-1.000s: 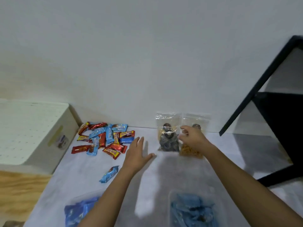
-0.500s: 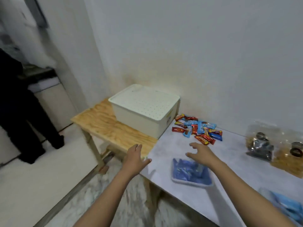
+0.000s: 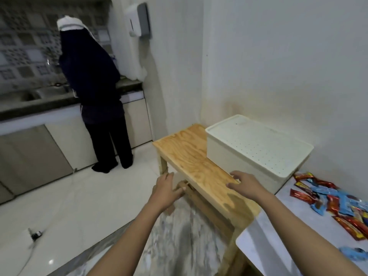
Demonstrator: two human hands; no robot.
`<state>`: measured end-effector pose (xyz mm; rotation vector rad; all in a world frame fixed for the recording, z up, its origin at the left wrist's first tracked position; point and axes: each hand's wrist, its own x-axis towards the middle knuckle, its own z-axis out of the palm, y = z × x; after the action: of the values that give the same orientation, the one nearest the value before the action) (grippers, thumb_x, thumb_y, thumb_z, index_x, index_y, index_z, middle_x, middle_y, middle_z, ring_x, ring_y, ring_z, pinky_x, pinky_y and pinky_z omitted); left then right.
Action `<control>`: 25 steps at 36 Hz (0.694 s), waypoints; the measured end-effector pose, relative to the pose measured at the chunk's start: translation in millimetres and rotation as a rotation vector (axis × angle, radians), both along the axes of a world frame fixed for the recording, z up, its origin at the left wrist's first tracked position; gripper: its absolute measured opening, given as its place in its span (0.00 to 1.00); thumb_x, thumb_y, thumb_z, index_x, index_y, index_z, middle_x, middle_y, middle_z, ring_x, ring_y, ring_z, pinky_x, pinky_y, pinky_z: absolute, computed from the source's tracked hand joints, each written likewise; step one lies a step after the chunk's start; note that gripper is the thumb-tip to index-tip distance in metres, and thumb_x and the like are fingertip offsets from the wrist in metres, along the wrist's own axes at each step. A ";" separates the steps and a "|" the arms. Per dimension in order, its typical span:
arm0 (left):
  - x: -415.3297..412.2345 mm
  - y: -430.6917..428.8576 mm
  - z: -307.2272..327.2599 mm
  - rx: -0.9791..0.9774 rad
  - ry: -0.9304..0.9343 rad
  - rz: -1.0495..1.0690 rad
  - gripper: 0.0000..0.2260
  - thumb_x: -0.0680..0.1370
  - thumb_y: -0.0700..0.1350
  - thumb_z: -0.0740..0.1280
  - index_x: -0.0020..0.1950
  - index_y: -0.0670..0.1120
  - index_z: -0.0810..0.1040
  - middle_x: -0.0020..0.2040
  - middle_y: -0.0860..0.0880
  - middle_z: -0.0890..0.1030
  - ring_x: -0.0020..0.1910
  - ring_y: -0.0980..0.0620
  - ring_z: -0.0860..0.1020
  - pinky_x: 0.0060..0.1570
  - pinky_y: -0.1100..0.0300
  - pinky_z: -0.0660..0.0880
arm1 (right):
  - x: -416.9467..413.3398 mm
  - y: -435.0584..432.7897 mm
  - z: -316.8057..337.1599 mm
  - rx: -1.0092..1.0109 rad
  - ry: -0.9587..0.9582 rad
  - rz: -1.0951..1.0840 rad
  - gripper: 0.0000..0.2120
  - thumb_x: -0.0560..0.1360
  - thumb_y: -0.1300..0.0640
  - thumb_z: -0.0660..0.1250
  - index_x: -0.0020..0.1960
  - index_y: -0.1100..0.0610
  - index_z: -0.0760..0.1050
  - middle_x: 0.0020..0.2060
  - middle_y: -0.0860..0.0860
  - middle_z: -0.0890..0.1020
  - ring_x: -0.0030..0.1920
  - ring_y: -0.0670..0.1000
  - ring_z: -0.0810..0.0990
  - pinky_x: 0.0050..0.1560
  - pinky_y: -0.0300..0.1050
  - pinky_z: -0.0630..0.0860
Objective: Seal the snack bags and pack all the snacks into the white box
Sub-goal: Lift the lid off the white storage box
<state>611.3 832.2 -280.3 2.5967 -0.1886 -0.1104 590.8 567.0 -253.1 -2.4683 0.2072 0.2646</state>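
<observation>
The view has swung left since a second ago. Then both hands were at two snack bags standing by the wall, the right one touching a bag. Now those bags are out of frame and both hands reach toward the box (image 3: 229,162). I take this to mean the bag work has been left for the moment and the box is being fetched or opened. Whether the bags got sealed cannot be told from here.

The left hand (image 3: 166,191) hangs over the floor just off the bench (image 3: 195,160), fingers loosely straight and holding nothing. The right hand (image 3: 248,187) is above the bench top, fingers spread and empty, just short of the box's near corner. I cannot tell whether it touches.

Counted: one box, on the far end of the bench against the wall, with its one lid (image 3: 258,142) on. There are two empty hands and no snack bags in view. On the table (image 3: 274,246) lies one heap of red and blue wrappers (image 3: 326,198), about a dozen (they overlap and the frame cuts them, so no exact count). One lone blue wrapper (image 3: 353,252) lies nearer. One person (image 3: 91,92) stands at the counter, well apart
</observation>
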 end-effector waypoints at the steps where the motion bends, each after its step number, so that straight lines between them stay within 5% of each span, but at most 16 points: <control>1: 15.8 2.4 1.3 0.003 -0.001 0.009 0.32 0.75 0.58 0.64 0.74 0.46 0.59 0.72 0.46 0.63 0.71 0.46 0.61 0.67 0.48 0.64 | 16.3 3.8 1.2 0.002 -0.004 0.009 0.28 0.75 0.49 0.67 0.71 0.54 0.65 0.67 0.53 0.72 0.64 0.53 0.73 0.59 0.42 0.68; 13: 228.8 -58.1 41.6 0.002 -0.032 -0.110 0.33 0.76 0.59 0.62 0.75 0.46 0.56 0.76 0.47 0.57 0.75 0.47 0.55 0.70 0.51 0.59 | 183.2 -56.9 45.8 -0.017 -0.103 -0.122 0.27 0.74 0.50 0.68 0.70 0.54 0.66 0.69 0.53 0.70 0.68 0.52 0.69 0.66 0.45 0.66; 25: 324.8 -190.5 32.5 0.006 0.025 -0.543 0.34 0.75 0.60 0.64 0.74 0.45 0.58 0.74 0.46 0.61 0.73 0.46 0.58 0.69 0.50 0.62 | 151.7 -152.3 33.5 -0.057 -0.002 -0.528 0.28 0.75 0.48 0.66 0.72 0.53 0.63 0.72 0.52 0.66 0.70 0.52 0.66 0.68 0.45 0.63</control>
<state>936.1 641.7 -247.8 2.4801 -0.8787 -0.3345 742.4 414.7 -219.6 -2.3650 0.8559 0.0282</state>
